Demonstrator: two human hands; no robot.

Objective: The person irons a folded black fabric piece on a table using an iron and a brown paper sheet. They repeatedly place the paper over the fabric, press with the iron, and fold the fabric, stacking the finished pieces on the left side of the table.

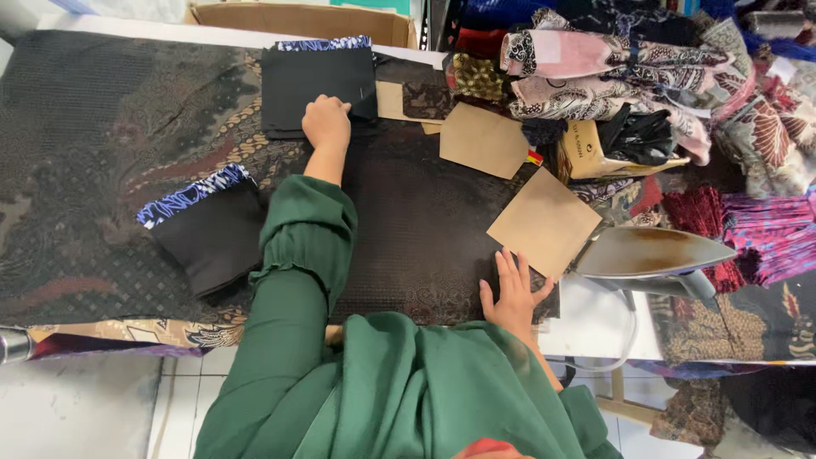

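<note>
Starting at the left, the bench (pixel 102 127) is wearing a dark patterned cloth across pretty much its whole top. Sitting on it near the front-left is 1 folded black piece with a blue-and-white printed edge (pixel 208 234), lying flat and just beside the green sleeve (pixel 306 246).

Moving right, the left hand (pixel 326 123) is reaching far across the bench and resting on the near right corner of a 2nd folded black piece (pixel 314 81), which is lying at the back edge with the same blue print peeking out along its top. The fingers are curled down together on the cloth; can't tell whether they're actually pinching it or just pressing.

Further right, 2 brown card squares are lying on the dark cloth: the upper brown card (pixel 483 138) is sitting near the fabric pile, and the lower brown card (pixel 544 223) is tilting like a diamond. The right hand (pixel 512 293) is lying flat on the bench at the front edge, fingers spread and loose, fingertips touching the lower card's bottom corner.

Just right of that card, an iron (pixel 650 255) is standing with its scorched soleplate facing up. Behind it, a heap of rolled printed fabrics (pixel 646 68) is filling the back-right corner.
</note>
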